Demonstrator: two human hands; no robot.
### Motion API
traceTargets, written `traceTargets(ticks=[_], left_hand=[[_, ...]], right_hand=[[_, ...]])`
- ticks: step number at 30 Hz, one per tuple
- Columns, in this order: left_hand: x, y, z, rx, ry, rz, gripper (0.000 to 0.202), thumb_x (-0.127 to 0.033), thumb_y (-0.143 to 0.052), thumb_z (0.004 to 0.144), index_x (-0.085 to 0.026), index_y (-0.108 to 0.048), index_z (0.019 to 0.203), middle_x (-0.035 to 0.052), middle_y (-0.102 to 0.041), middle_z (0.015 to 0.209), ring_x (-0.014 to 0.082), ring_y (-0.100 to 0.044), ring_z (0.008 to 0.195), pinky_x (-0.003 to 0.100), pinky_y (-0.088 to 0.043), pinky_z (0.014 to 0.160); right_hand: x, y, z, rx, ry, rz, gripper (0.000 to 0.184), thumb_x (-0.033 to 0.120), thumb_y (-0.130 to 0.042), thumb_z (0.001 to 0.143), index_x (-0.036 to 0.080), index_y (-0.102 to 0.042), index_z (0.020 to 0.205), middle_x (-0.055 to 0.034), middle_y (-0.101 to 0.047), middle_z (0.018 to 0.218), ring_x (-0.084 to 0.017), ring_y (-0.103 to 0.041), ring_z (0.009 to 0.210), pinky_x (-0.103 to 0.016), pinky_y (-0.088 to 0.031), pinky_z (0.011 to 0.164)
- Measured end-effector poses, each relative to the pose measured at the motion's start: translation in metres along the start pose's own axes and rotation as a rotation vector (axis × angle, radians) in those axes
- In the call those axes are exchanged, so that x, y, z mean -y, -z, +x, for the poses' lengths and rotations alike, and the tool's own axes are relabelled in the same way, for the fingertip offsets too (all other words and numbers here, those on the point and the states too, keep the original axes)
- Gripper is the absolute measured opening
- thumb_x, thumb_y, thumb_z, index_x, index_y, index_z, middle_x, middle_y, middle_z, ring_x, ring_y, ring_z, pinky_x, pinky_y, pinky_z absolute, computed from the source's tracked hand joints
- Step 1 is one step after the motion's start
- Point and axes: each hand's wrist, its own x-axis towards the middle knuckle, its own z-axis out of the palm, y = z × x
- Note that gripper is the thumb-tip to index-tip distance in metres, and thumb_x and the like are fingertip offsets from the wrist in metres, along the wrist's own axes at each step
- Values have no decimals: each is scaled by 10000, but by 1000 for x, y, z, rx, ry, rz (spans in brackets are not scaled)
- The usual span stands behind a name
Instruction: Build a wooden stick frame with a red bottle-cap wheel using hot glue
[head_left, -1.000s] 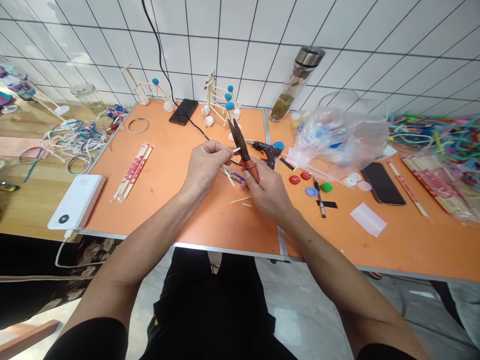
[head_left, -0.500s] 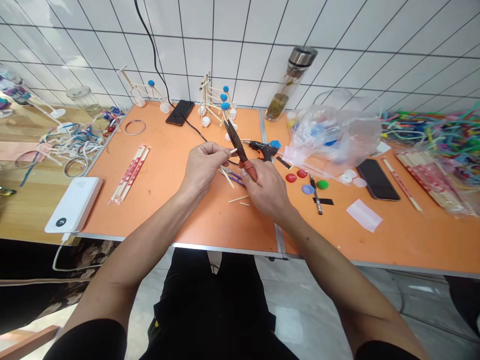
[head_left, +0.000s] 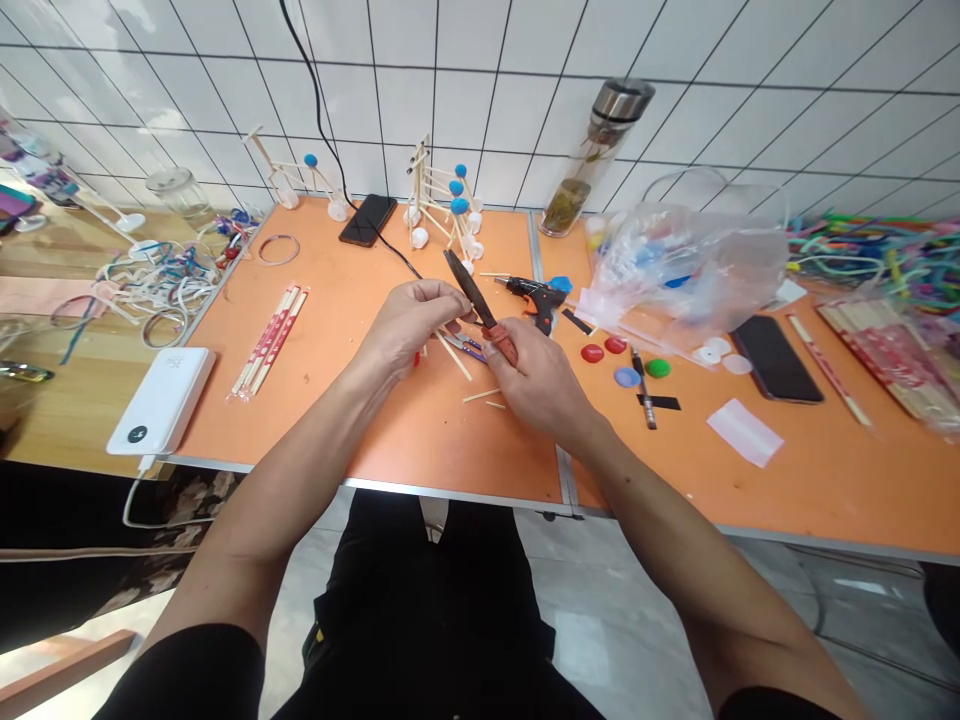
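Note:
My right hand (head_left: 534, 378) is closed round the red handles of a pair of long-nose pliers (head_left: 474, 298); the dark jaws are together and point up and to the left. My left hand (head_left: 409, 322) pinches a thin wooden stick (head_left: 453, 356) just left of the pliers. The stick slants down to the right below my fingers. Both hands hover over the orange table (head_left: 337, 400). Two short stick pieces (head_left: 483, 397) lie on the table below my hands.
A black glue gun (head_left: 534, 296) lies right of the pliers, with bottle caps (head_left: 626, 362), a pen and a plastic bag (head_left: 682, 268) beyond. Stick models (head_left: 442, 205), a phone (head_left: 367, 220) and a bottle (head_left: 592, 160) stand at the back. Wrapped chopsticks (head_left: 268, 340) and a power bank (head_left: 161, 400) lie left.
The pliers' jaws were spread around the stick; now they are together and tilted further left. The stick now hangs lower in my left hand.

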Motion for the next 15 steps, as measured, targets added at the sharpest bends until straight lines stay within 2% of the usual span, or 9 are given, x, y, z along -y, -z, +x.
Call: traceTargets(ticks=[4,8,12,15], left_hand=[[1,0,-1,-3,-31,22,129,-302,-853,673,-210,-765,654,36,-760,723,144,-606,680,294,-502,710],[4,-1,-1,1,-66,-35,91,-246,-837,658,-202,-757,650,-6,-686,668,118,-580,654,280,-483,710],[6,0,0,36,-103,-49,175,-300,-935,665,-201,-797,709,0,-740,753,132,-646,743,283,-538,799],[7,1,2,58,-143,-45,257,-371,-1006,673,-206,-841,780,17,-790,824,153,-698,801,303,-579,866]], right_hand=[[-2,-1,-1,-2,7,-36,164,412,-566,1102,267,-633,1071,-122,-784,1113,-335,-714,1047,-452,-545,867],[-3,-4,-3,-31,22,-107,226,370,-536,1117,231,-686,1214,-162,-777,1231,-362,-725,1109,-483,-569,910],[-4,-7,-5,-103,61,-235,376,304,-490,1131,182,-688,1427,-210,-771,1320,-411,-720,1194,-536,-590,965],[-5,-7,-4,-200,121,-360,417,241,-488,1120,168,-695,1475,-226,-791,1353,-425,-701,1243,-571,-572,1036]])
